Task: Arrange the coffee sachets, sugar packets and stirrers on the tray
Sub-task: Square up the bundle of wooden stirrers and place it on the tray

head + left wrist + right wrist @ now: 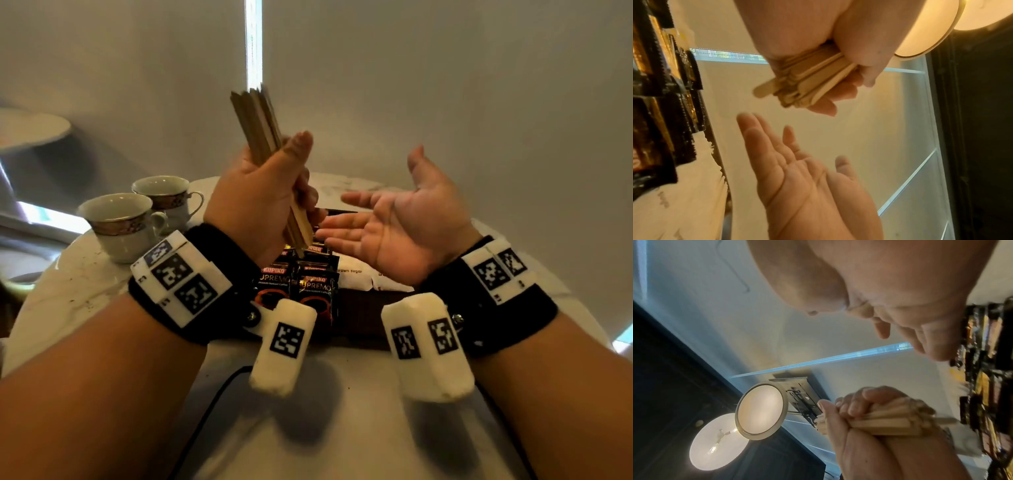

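My left hand point(267, 185) grips a bundle of wooden stirrers point(260, 126) upright above the tray, fingers curled round their middle; the bundle's lower ends point(797, 87) fan out below the fist. My right hand point(387, 222) is held palm up beside it, fingers straight, holding nothing, its fingertips close to the stirrers' lower ends. Below the hands, black coffee sachets point(308, 284) lie overlapping on the dark tray point(359, 315), with white brown-sugar packets point(356, 277) to their right. The wrists hide much of the tray.
Two white teacups point(123, 222) with patterned rims stand on the marble table point(78, 284) at the left. A black cable point(212, 404) runs across the near table. A small round side table point(30, 126) stands far left. The wall is close behind.
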A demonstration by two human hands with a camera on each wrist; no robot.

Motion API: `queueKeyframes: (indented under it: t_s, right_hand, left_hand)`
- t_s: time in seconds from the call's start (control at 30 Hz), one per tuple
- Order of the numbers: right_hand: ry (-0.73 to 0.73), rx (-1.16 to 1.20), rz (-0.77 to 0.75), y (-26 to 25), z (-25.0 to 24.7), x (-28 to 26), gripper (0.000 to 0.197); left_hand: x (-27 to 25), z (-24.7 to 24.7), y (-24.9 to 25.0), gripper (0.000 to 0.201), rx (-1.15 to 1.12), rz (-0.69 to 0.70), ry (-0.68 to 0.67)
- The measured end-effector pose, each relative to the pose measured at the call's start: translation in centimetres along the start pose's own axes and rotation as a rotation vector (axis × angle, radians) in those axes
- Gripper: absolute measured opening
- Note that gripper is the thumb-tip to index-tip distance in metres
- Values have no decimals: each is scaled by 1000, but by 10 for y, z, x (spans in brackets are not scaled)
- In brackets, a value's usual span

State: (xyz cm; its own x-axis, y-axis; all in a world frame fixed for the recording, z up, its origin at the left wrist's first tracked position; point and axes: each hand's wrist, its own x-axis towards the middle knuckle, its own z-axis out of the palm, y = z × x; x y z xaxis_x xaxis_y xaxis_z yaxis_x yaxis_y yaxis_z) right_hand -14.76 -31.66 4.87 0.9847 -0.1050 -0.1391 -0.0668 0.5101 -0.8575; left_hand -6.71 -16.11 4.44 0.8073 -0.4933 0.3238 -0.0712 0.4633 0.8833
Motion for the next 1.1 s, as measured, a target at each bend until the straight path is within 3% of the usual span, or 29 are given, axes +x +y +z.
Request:
queueKeyframes:
  t_s: [0.17, 0.4, 0.6, 0.7, 0.83, 0.97, 1.1]
  right_hand:
    - [-91, 136, 116, 9, 11, 1, 111]
    - [-109, 286, 196, 18, 17, 5, 119]
    - [-405, 495, 5, 24, 19, 3, 117]
    - [-375, 420, 22, 23, 18, 2, 121]
    - [-310, 486, -37, 28, 24, 1, 118]
    - [-365, 450, 12, 28, 21, -2, 116]
    - [-320, 368, -4, 30, 19, -5, 114]
  left_hand:
    - [0, 3, 1, 21, -160, 96, 91]
    - [-5, 10, -1, 23, -181, 206, 92]
    - [-9, 20, -15, 16, -101, 159, 38]
    - [-8, 21, -14, 14, -128, 190, 50]
    - [-7, 23, -21, 20, -114, 158, 44]
    - [-8, 23, -22, 17, -81, 142, 14]
    - [-7, 20, -23, 19, -9, 113, 17]
